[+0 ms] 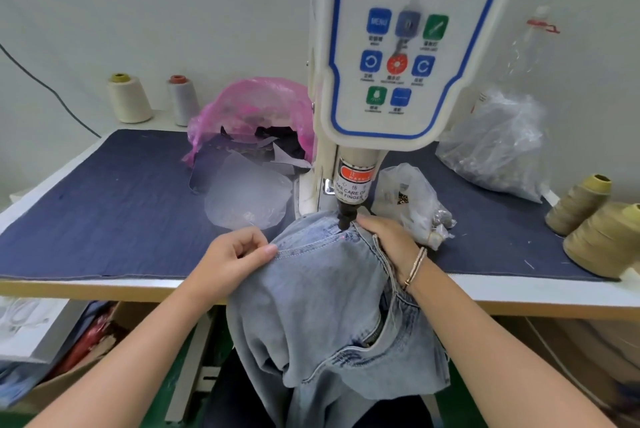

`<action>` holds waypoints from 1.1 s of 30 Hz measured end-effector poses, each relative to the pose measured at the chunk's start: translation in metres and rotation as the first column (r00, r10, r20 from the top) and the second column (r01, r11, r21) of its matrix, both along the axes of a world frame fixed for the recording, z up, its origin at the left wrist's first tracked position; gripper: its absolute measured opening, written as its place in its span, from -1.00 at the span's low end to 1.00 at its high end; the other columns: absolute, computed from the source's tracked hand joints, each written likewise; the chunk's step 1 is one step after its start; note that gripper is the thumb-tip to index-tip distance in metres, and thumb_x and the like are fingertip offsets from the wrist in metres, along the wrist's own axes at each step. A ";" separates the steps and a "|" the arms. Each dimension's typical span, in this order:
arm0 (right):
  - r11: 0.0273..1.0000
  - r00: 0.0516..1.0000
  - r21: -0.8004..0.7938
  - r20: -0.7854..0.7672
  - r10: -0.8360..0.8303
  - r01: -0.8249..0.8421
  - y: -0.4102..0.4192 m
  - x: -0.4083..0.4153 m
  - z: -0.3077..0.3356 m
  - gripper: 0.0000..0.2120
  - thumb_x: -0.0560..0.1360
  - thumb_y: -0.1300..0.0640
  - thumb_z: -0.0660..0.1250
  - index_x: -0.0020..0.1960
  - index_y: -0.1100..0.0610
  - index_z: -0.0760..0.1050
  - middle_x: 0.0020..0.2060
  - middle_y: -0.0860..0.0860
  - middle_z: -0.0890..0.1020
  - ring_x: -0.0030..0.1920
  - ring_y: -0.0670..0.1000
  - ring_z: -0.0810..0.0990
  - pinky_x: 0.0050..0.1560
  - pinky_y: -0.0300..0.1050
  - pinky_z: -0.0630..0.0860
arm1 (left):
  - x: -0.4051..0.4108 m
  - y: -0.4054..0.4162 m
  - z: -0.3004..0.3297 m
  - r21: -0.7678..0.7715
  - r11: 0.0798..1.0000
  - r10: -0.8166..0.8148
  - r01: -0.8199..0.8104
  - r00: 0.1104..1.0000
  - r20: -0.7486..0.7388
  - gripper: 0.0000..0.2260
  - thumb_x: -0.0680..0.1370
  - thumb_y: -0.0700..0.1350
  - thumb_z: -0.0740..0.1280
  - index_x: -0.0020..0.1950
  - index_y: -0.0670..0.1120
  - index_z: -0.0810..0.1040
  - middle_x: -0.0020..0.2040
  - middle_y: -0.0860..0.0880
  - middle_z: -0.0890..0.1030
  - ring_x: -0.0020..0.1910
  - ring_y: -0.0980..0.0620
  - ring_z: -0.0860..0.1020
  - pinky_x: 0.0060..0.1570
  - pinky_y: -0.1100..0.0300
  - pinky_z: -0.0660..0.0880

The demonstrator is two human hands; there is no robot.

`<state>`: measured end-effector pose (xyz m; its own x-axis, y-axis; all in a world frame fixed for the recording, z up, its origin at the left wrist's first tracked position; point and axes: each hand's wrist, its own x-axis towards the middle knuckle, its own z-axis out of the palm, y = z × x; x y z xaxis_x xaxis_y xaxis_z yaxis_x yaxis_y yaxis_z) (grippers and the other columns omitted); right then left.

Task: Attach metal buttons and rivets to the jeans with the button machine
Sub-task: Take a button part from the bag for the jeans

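Now both hands pinch the jeans (322, 275) under the punch head (346, 214).
Right hand (388, 240), at its 3 o'clock, risks fingers; left hand (232, 258) could skew denim.

Faded light-blue denim jeans (322, 292) look soft and matt. The white button machine (398, 47) has a glossy plastic panel. Dark-blue woven cloth (114, 206) covers the table, with crinkled clear plastic bags (498, 147) on it.
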<state>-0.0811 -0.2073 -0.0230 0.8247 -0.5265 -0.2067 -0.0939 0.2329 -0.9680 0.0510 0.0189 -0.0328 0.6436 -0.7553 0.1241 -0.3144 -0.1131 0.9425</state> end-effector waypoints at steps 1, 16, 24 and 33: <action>0.999 0.999 0.051 0.043 -0.011 0.009 0.000 -0.001 -0.001 -0.81 0.53 0.15 0.28 -0.08 0.20 0.65 -0.14 0.14 0.70 -0.14 0.08 0.67 -0.11 -0.13 0.59 | 0.001 0.001 -0.001 -0.026 1.000 0.013 -0.014 1.000 -0.022 -0.79 0.53 -0.16 0.39 -0.29 -0.16 0.49 -0.39 -0.03 0.49 -0.37 0.08 0.41 -0.30 0.29 0.35; 0.997 0.968 0.062 0.240 -0.067 0.053 0.010 -0.005 -0.002 -0.72 0.55 0.25 0.26 -0.26 0.04 0.62 -0.33 -0.01 0.63 -0.30 -0.07 0.60 -0.20 -0.20 0.55 | 0.004 0.003 0.000 -0.129 0.983 0.098 -0.128 0.970 -0.222 -0.80 0.49 -0.03 0.36 -0.31 -0.06 0.53 -0.30 -0.05 0.55 -0.25 0.02 0.50 -0.16 0.14 0.41; 0.997 0.969 -0.006 0.239 -0.069 0.072 0.013 -0.008 0.002 -0.82 0.58 0.19 0.22 -0.15 0.07 0.53 -0.26 0.01 0.55 -0.25 -0.09 0.53 -0.15 -0.20 0.45 | 0.001 0.000 -0.001 0.089 0.996 0.021 -0.023 0.999 0.028 -0.70 0.35 0.27 0.36 -0.11 0.09 0.45 -0.34 -0.10 0.42 -0.31 0.09 0.38 -0.19 0.13 0.31; 0.990 0.982 -0.048 0.129 0.137 -0.131 0.023 -0.023 0.019 -0.66 0.61 0.13 0.17 -0.16 -0.07 0.68 -0.17 0.05 0.65 -0.15 -0.01 0.58 -0.10 -0.13 0.52 | -0.039 -0.043 0.030 0.082 0.984 -0.170 0.157 0.970 0.176 -0.25 0.24 0.22 0.51 0.34 0.36 0.21 0.14 0.32 0.48 0.27 0.21 0.47 0.34 0.10 0.35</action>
<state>-0.1038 -0.1844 -0.0039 0.9070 -0.4148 -0.0727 0.0074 0.1884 -0.9821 0.0119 -0.0242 -0.0030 0.4821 -0.8589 0.1730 -0.4986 -0.1066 0.8603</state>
